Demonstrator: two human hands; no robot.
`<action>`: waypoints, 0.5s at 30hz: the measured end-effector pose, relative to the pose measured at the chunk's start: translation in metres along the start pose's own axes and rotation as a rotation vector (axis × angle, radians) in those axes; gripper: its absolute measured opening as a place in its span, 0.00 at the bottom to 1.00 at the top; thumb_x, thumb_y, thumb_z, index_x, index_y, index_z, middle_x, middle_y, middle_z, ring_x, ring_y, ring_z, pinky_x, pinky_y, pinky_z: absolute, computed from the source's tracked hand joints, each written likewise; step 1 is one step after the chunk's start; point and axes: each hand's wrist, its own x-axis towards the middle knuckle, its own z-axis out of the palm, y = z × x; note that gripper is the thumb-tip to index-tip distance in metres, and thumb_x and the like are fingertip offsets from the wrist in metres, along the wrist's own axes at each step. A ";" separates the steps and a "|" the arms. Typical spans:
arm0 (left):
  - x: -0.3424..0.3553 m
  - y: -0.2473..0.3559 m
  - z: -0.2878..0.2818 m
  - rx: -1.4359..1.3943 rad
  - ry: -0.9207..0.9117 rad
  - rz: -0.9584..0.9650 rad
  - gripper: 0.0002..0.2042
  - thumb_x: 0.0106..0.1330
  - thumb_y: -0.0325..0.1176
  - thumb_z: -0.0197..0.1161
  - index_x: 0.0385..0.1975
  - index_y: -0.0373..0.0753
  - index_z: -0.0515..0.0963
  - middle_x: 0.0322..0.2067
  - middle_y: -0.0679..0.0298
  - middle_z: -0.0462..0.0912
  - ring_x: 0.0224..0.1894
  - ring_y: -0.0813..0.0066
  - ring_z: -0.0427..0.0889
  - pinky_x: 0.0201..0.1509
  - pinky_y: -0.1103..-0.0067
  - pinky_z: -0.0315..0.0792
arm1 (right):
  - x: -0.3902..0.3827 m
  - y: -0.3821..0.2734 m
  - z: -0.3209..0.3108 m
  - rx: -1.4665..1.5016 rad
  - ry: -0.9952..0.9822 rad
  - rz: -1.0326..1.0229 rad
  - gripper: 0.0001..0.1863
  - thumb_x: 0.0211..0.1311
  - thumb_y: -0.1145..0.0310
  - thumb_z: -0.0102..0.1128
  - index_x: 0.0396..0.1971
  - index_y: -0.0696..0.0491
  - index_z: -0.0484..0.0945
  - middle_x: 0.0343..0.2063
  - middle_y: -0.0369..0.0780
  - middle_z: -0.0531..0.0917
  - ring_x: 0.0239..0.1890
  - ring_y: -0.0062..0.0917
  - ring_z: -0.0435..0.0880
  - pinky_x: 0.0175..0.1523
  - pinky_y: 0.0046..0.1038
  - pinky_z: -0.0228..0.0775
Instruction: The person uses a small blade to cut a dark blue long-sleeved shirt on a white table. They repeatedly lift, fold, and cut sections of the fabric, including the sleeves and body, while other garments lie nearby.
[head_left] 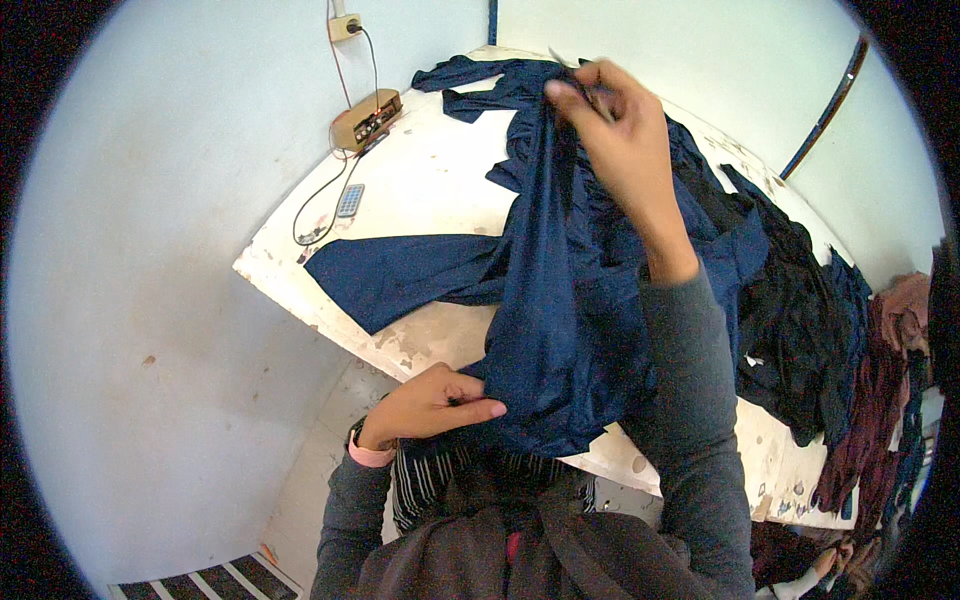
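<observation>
Left grip (425, 405) pinching near edge of navy garment (535, 320); right grip (632, 140) pinching its far end, also holding pointed metal tool (558, 57). Cloth stretching between 2 grips, over table (430, 170). Handling probably needing even tension, tip facing clear of fabric.

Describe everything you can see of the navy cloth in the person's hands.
The navy cloth looks smooth and soft, with a slight sheen. It is drawn into a long, loosely creased fold: the left hand pinches it near the bottom, the right hand grips its upper end. Its lower part covers some of the near edge of the white table. Where it ends among the similar fabric around it cannot be told.
</observation>
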 end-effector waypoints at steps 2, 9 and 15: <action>0.007 0.001 -0.002 0.016 -0.039 0.024 0.24 0.75 0.43 0.59 0.15 0.38 0.72 0.15 0.72 0.70 0.19 0.86 0.63 0.24 0.80 0.58 | 0.017 0.004 0.003 -0.072 0.040 0.037 0.11 0.63 0.64 0.67 0.37 0.57 0.80 0.25 0.40 0.86 0.27 0.20 0.82 0.33 0.25 0.69; 0.031 0.012 -0.024 -1.088 0.513 0.247 0.16 0.78 0.41 0.52 0.42 0.33 0.79 0.36 0.60 0.87 0.39 0.71 0.88 0.48 0.72 0.83 | -0.020 0.004 0.002 -0.047 -0.144 0.008 0.12 0.61 0.67 0.69 0.40 0.59 0.82 0.42 0.43 0.87 0.48 0.26 0.85 0.56 0.27 0.73; 0.023 0.009 -0.073 -1.178 0.451 0.527 0.17 0.80 0.41 0.46 0.44 0.34 0.77 0.43 0.56 0.87 0.44 0.64 0.88 0.51 0.69 0.83 | -0.143 -0.045 -0.018 -0.250 -0.316 0.074 0.30 0.39 0.52 0.84 0.25 0.56 0.71 0.31 0.39 0.73 0.29 0.25 0.73 0.32 0.26 0.66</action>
